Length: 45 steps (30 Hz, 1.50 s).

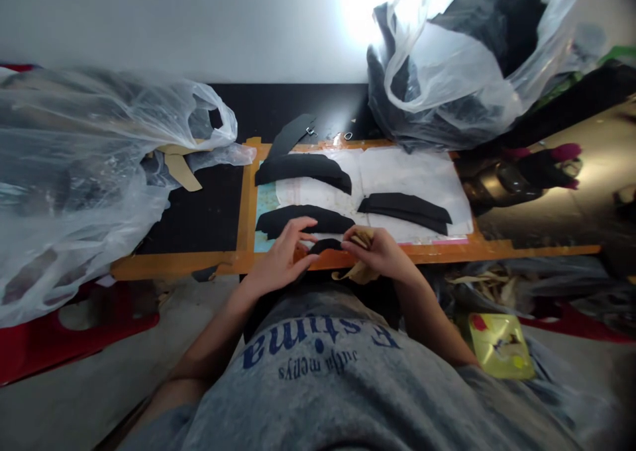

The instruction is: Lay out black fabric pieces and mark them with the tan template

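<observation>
My left hand (283,255) is at the table's front edge with thumb and fingers apart, beside a small curved black piece (325,244). Whether its fingertips touch that piece is hard to make out. Thin tan strips (362,240) are bunched in my right hand (380,255), whose fingertips reach the right end of the small black piece. A tan flap hangs below that hand. Just behind my hands lies a stack of curved black pieces (318,218). Similar stacks lie farther back (308,168) and to the right (405,210).
Clear plastic bags bulge over the left side (74,173) and stand at the back right (447,67). A dark metal machine part (501,183) is at the right. Orange tape (169,264) borders the table edge. A red stool (99,325) stands below left.
</observation>
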Motion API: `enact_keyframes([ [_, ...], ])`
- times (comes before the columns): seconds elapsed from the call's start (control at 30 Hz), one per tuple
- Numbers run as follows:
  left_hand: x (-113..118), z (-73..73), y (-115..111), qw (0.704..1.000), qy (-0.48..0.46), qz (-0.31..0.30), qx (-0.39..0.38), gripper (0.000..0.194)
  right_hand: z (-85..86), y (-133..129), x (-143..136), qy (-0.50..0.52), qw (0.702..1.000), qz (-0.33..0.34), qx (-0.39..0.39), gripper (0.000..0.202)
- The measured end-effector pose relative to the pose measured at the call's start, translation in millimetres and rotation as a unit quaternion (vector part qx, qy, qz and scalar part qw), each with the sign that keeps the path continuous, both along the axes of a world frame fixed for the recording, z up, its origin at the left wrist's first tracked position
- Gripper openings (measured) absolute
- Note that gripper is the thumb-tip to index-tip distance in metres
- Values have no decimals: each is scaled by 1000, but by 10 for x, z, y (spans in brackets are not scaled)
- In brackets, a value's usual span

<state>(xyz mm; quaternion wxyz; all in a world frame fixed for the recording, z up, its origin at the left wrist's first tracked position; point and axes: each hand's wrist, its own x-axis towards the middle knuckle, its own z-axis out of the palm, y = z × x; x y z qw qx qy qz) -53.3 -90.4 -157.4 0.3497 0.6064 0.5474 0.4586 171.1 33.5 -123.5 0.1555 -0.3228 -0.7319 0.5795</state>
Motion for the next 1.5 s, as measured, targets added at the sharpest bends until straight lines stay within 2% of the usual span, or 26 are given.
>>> enact_keyframes([
  [0.1, -156, -175, -47, 991, 14, 128, -33, 61, -149, 96, 117, 42, 988, -121, -82, 34],
  [0.2, -312, -314, -48, 977, 11, 190, -94, 35, -298, 162, 169, 84, 955, -235, -160, 43],
  [0.27, -360, -359, -32, 970, 4, 222, -98, 21, -378, 179, 161, 102, 939, -258, -202, 45],
  [0.33, -358, -370, -8, 962, 13, 259, -86, 16, -445, 183, 133, 106, 935, -260, -218, 47],
  [0.43, -322, -356, 41, 953, 49, 291, -71, 13, -543, 186, 91, 79, 954, -247, -153, 43],
  [0.57, -309, -362, 116, 946, 124, 292, -65, 10, -663, 199, 79, 10, 974, -228, -4, 33],
  [0.67, -314, -390, 160, 944, 160, 283, -57, 9, -715, 201, 82, -23, 971, -235, 39, 31],
  [0.93, -279, -391, 198, 934, 206, 281, -76, 7, -742, 233, 41, -55, 967, -243, 52, 31],
  [1.23, -248, -375, 221, 925, 261, 268, -73, 8, -716, 264, 24, -113, 964, -224, 85, 25],
  [1.5, -213, -296, 71, 920, 274, 271, -67, 6, -627, 136, 92, -119, 967, -204, 96, 26],
])
